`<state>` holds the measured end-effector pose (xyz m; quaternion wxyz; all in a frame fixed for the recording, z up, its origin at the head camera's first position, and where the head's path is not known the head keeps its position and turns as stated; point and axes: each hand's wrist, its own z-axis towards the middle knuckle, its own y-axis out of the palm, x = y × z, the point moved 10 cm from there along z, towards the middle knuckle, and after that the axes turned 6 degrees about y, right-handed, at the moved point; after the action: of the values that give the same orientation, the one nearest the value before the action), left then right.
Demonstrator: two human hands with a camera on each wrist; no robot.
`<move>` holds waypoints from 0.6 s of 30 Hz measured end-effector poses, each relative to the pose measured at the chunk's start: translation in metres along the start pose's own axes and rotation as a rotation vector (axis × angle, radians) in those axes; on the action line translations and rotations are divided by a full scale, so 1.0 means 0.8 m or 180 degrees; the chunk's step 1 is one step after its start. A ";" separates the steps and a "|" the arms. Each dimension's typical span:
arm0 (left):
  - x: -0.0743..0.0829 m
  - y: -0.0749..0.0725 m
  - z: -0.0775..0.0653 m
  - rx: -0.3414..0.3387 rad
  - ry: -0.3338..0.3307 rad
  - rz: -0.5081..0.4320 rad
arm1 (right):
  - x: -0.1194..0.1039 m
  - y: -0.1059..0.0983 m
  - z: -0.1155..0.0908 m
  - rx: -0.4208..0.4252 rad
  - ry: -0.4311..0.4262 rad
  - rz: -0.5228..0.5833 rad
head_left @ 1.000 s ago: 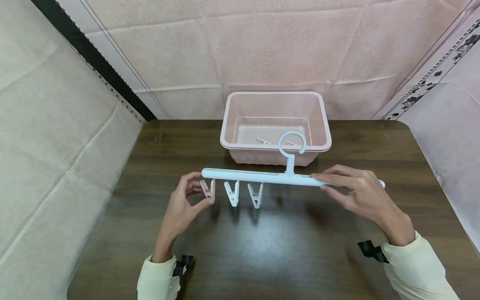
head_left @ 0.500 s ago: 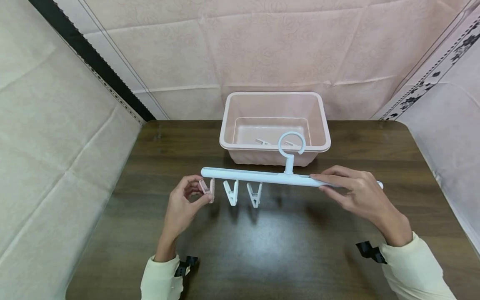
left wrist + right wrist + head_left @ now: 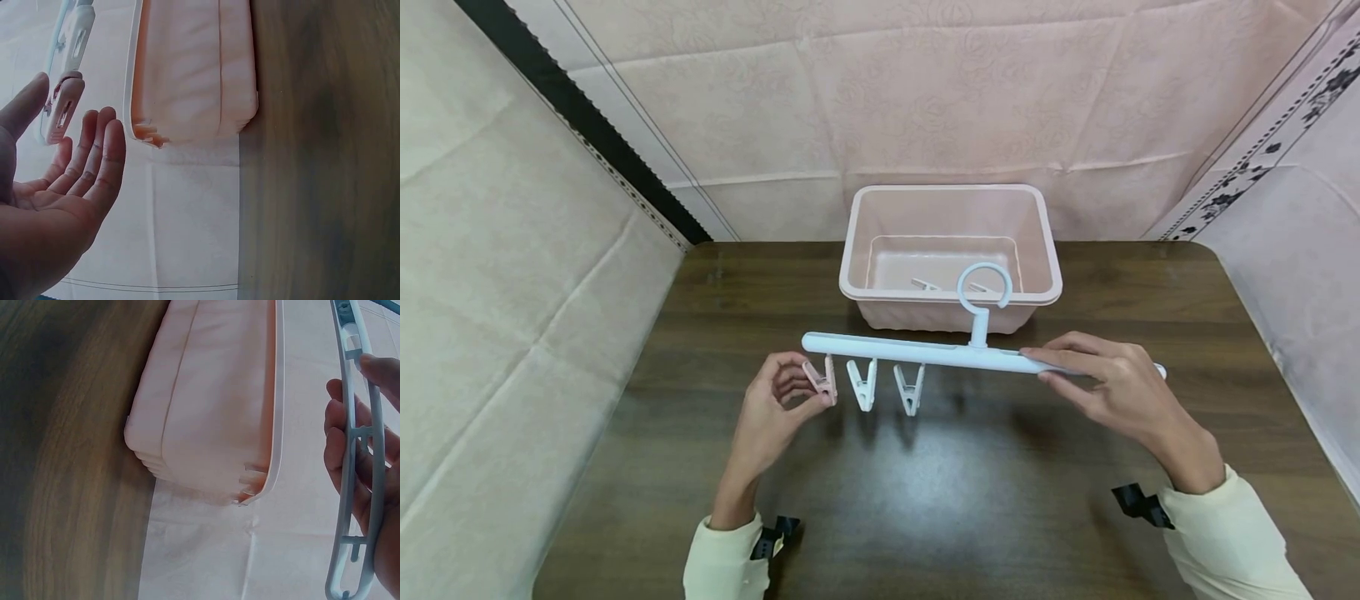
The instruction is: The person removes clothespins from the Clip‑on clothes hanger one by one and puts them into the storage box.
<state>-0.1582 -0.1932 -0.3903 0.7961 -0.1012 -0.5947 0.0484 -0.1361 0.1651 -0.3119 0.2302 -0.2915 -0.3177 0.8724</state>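
Observation:
My right hand grips the right part of a pale blue clip hanger, its hook pointing up. In the right wrist view the fingers and thumb close round the hanger's open frame. Two white clothespins hang under the left half of the bar. A pink clothespin hangs near the bar's left end, beside my left hand. In the left wrist view that hand's fingers are loosely bent and apart from the pink clothespin, with the thumb close beside it.
Behind the hanger a pink plastic basin stands at the back of the dark wooden table. Small white clothespins lie in it. Pale cloth hangs behind and at both sides.
The pink clothespin swings slightly left, then back to the right with a changed tilt, beside my left hand. The hanger and my right hand barely move.

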 end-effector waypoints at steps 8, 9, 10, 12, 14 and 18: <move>-0.002 0.005 0.000 0.0071 0.0000 -0.0169 | -0.001 0.000 0.000 0.0004 -0.0007 0.0016; -0.002 0.006 0.000 0.0079 -0.0008 -0.0185 | -0.001 0.000 0.000 0.0003 -0.0004 0.0017; -0.003 0.006 0.000 0.0087 -0.0020 -0.0202 | -0.001 0.000 0.001 0.0003 0.0003 0.0017; -0.005 0.007 0.001 0.0104 -0.0055 -0.0233 | 0.000 0.000 0.001 -0.0004 0.0013 0.0016; -0.007 0.008 0.001 0.0121 -0.0086 -0.0268 | 0.000 0.001 0.001 -0.0013 0.0020 0.0017; -0.009 0.010 0.001 0.0181 -0.0161 -0.0344 | 0.001 0.001 0.001 -0.0022 0.0023 0.0023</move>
<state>-0.1604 -0.1867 -0.3986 0.7849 -0.0450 -0.6175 0.0248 -0.1376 0.1644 -0.3120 0.2272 -0.2966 -0.3189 0.8711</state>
